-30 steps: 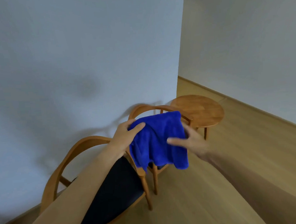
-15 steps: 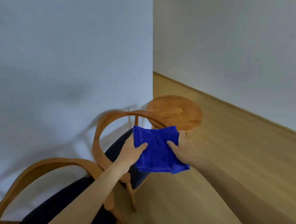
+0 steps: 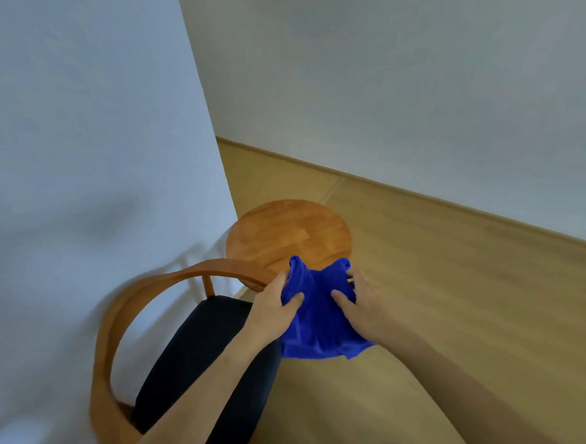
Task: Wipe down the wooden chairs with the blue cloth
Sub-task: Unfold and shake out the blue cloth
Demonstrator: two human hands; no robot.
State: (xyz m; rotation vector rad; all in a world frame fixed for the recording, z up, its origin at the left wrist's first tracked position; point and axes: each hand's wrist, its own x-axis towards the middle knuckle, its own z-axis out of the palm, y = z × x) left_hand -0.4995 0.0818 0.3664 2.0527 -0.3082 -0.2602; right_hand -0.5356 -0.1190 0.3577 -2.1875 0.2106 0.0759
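1. Head cam: both hands grip the blue cloth (image 3: 319,314), bunched over the front end of the chair armrest (image 3: 198,274), just in front of the round wooden side table (image 3: 287,234).
2. Left hand (image 3: 276,312) pinches cloth's left edge, thumb on top; right hand (image 3: 357,307) does the same on the right edge.
3. Change vs 0.5 s ago: cloth was held flat in the air near the rail, now it's draped on the rail tip. View swung right; nearer chair mostly out of frame.
4. Meaning: prob. starting the wipe on this chair's arm/back rail. Black seat cushion (image 3: 204,361) untouched.
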